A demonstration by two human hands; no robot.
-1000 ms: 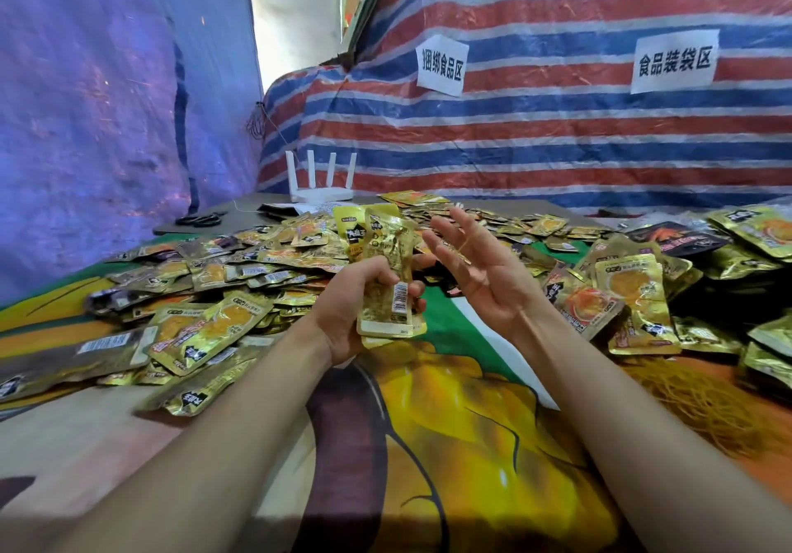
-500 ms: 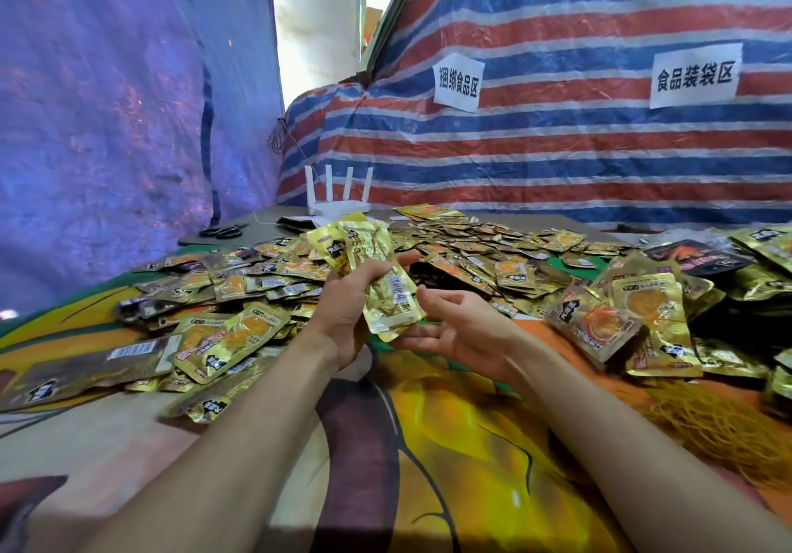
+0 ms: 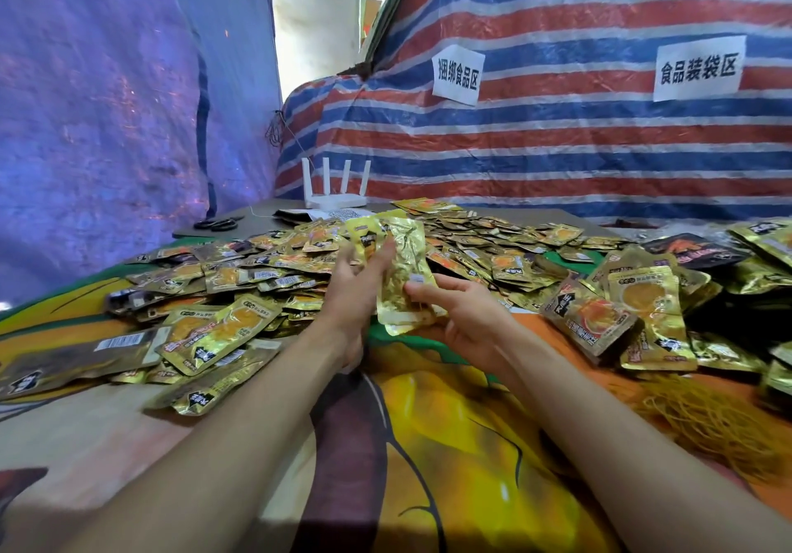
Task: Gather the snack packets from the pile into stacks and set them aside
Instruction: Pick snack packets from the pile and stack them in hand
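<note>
Right hand grips bottom of packet stack, thumb on top; left hand lays straight fingers flat on stack side; stack held up over counter, just in front of pile; packets look light, bendy, shiny, likely slippery; best to squeeze stack near both ends so none slide out.
</note>
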